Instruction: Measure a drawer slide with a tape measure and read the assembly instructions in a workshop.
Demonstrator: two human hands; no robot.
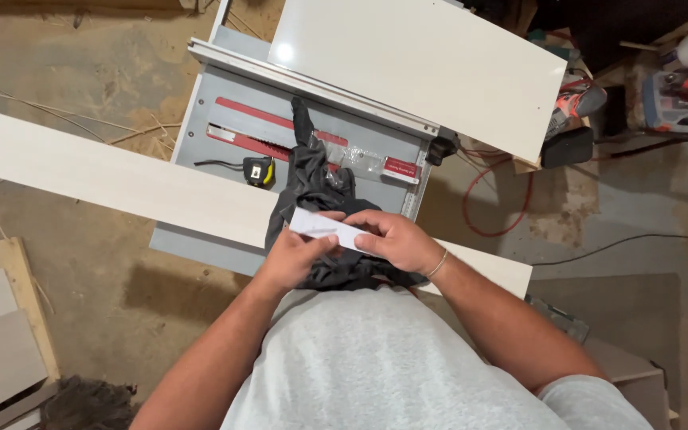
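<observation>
A dusty concrete floor [105, 64] strewn with sawdust and wood slivers fills most of the view. On it stands a grey table saw whose flat top is the surface [224, 95], with a red insert strip running along it. A large white panel [424, 72] lies tilted across the far right of the surface, and a long pale board [97, 179] runs from the far left edge toward the near right, crossing the near side of the surface. A dark grey cloth [312, 179] — crumpled, with one end stretched toward the far side — lies over the board and the surface in the middle. An orange and black power tool [579, 103] sits to the right beyond the panel, with a red cable looping on the floor below it. A yellow and black tape measure [260, 171] rests on the surface just left of the cloth.

Both hands meet above the cloth. The left hand [292, 259] and the right hand [396, 239] each pinch an end of a small white slip [324, 227] — a flat, thin, oblong piece, plain white with a faint grey mark, lying slanted between the fingers. The grip of each hand is narrow, closed on the slip.
</observation>
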